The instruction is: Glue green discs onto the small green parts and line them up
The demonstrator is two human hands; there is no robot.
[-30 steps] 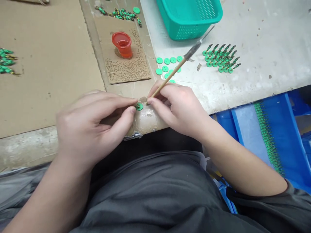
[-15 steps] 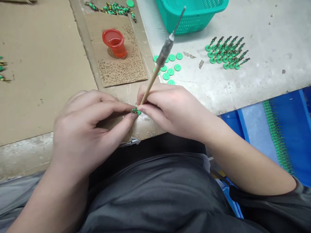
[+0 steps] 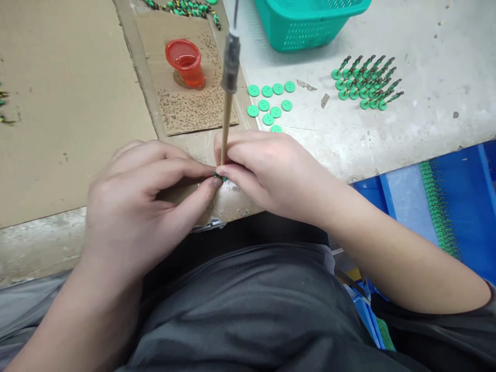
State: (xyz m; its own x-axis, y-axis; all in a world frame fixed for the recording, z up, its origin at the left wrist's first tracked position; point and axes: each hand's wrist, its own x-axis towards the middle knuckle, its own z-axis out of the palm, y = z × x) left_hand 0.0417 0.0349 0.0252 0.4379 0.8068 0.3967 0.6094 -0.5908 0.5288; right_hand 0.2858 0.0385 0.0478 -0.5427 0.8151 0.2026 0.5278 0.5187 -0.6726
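My left hand [image 3: 143, 201] pinches a small green-and-dark piece [image 3: 217, 174] between thumb and forefinger at the table's front edge. The fingertips cover most of the piece. Beside it, my right hand [image 3: 267, 168] is closed round a thin wooden stick [image 3: 227, 121], which stands nearly upright. Dark wrapping binds a thin metal tip to the stick's upper end. The fingertips of both hands meet at the small piece. What the stick's lower end touches is hidden. Beyond my right hand lie several loose green buttons [image 3: 267, 119] with small holes.
A red cup [image 3: 189, 70] of liquid stands on speckled cardboard [image 3: 182, 111]. Behind it are green-and-dark pieces [image 3: 189, 9]. A green basket [image 3: 310, 33] stands at the back. Several small figures on green discs [image 3: 368, 85] stand at right. Blue trays [image 3: 473, 206] sit below the table edge.
The stick in my right hand has swung from leaning right to nearly upright, its top moving left. Less of the small green piece shows between my fingers. The view has shifted slightly.
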